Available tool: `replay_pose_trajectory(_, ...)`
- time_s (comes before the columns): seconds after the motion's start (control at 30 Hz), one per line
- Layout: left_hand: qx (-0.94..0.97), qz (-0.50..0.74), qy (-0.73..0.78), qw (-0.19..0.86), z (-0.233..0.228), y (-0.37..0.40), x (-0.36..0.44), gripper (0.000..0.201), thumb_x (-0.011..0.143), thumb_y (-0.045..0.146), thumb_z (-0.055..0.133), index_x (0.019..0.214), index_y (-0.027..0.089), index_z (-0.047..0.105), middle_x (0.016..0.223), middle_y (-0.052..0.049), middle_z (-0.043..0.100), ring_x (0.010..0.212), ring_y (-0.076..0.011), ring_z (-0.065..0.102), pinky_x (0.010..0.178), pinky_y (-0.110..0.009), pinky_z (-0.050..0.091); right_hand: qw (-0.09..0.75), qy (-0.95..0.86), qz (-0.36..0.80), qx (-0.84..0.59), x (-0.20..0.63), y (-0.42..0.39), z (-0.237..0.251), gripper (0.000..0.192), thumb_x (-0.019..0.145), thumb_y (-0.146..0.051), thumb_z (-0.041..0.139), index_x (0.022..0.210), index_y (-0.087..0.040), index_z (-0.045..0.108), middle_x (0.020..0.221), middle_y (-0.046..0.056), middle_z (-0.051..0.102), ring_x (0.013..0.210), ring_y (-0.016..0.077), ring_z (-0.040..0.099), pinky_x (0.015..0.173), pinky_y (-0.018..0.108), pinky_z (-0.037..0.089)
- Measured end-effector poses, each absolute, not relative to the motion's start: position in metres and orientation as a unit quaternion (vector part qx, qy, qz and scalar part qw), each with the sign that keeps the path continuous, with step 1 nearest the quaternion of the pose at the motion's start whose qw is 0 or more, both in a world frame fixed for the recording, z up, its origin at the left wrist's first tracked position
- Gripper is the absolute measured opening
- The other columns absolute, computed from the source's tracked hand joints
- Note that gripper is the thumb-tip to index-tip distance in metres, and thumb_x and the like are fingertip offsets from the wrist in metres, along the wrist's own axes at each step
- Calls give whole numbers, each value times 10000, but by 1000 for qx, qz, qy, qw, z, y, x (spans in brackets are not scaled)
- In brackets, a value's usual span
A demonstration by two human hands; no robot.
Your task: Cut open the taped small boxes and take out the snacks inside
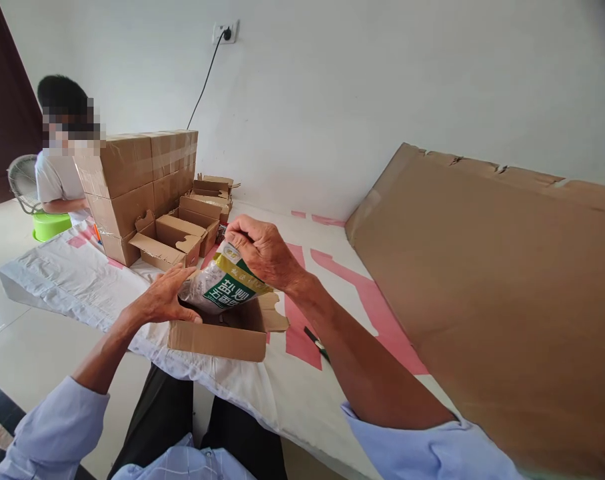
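Observation:
A printed plastic bag of food (227, 283), with a green label and a gold band, is tilted over an open cardboard box (217, 340). Its lower part dips into the box opening. My right hand (262, 250) is closed on the bag's top end. At the box's left side, my left hand (165, 297) has its thumb and fingers spread, beside the bag's left end and over the box edge. Whether its fingertips press on the bag is hard to see. One flap (275, 313) of the box sticks out to the right.
Stacked taped cartons (132, 173) and several open boxes (170, 240) stand at the left back. A dark cutter-like tool (316, 341) lies right of the box on the cloth-covered table (302, 407). A large cardboard sheet (492, 287) leans at right. Another person (57, 177) is behind the cartons.

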State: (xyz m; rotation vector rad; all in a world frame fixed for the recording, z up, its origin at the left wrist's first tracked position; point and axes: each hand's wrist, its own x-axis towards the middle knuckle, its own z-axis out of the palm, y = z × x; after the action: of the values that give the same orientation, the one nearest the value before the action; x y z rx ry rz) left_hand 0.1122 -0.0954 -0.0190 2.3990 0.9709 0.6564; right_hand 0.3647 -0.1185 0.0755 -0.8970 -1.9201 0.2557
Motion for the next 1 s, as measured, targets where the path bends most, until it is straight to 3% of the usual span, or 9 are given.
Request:
replay_pose_trajectory(0.13, 871, 262, 292, 295, 12, -79, 129, 830, 628, 443, 986, 1362, 201, 683, 1249, -104, 763, 1199, -372, 676, 1049, -486, 521, 486, -805, 49, -337, 355, -117, 106, 185, 985, -220, 535, 804, -210, 570, 735, -16, 594, 674, 128, 489, 666, 288, 384)
replay_pose_trajectory(0.23, 830, 279, 255, 410, 17, -72, 140, 689, 598, 399, 1001, 1200, 169, 756, 1067, -60, 806, 1015, -303, 728, 937, -402, 564, 486, -810, 9, -328, 351, -117, 123, 181, 987, -212, 544, 812, -207, 589, 749, -11, 610, 691, 135, 510, 684, 299, 390)
replay_pose_trajectory(0.33, 768, 313, 240, 505, 8, -77, 146, 609, 595, 369, 1011, 1115, 152, 781, 1012, -52, 816, 932, -259, 737, 876, -362, 576, 494, -801, -30, -338, 360, -117, 126, 175, 988, -238, 570, 819, -213, 609, 756, -8, 625, 701, 147, 543, 694, 311, 418)
replay_pose_trajectory(0.43, 706, 360, 260, 552, -6, -85, 148, 586, 588, 357, 1020, 1083, 140, 794, 1030, -77, 823, 929, -256, 743, 867, -361, 580, 567, -736, -80, -362, 381, -118, 110, 146, 957, -360, 660, 897, -229, 634, 855, 12, 663, 796, 178, 600, 764, 342, 484)
replay_pose_trajectory(0.5, 665, 395, 288, 565, -14, -87, 148, 574, 568, 372, 1028, 1040, 133, 804, 1013, -88, 827, 910, -254, 746, 863, -362, 577, 654, -645, -72, -389, 394, -117, 87, 271, 922, -485, 717, 1011, -240, 642, 978, 39, 688, 913, 209, 636, 839, 377, 522)
replay_pose_trajectory(0.6, 608, 452, 313, 573, -19, -84, 151, 586, 530, 411, 1042, 992, 127, 818, 979, -91, 829, 884, -248, 749, 867, -363, 572, 731, -532, 85, -420, 400, -117, 43, 508, 840, -668, 763, 1092, -246, 636, 1107, 77, 704, 1040, 243, 661, 897, 410, 560)
replay_pose_trajectory(0.77, 576, 474, 338, 574, -14, -81, 160, 612, 512, 431, 1052, 985, 120, 820, 918, -88, 824, 789, -226, 740, 790, -345, 574, 549, -562, 489, -379, 371, -121, -19, 650, 687, -685, 893, 1120, -226, 738, 1120, 99, 785, 1029, 298, 715, 826, 421, 618)
replay_pose_trajectory(1.0, 590, 398, 313, 629, -11, -74, 149, 643, 582, 519, 1006, 1043, 121, 796, 908, -92, 796, 728, -189, 713, 630, -275, 561, 554, -443, 600, -369, 350, -119, -41, 612, 676, -605, 920, 1124, -208, 790, 1067, 86, 820, 894, 272, 751, 623, 351, 618)
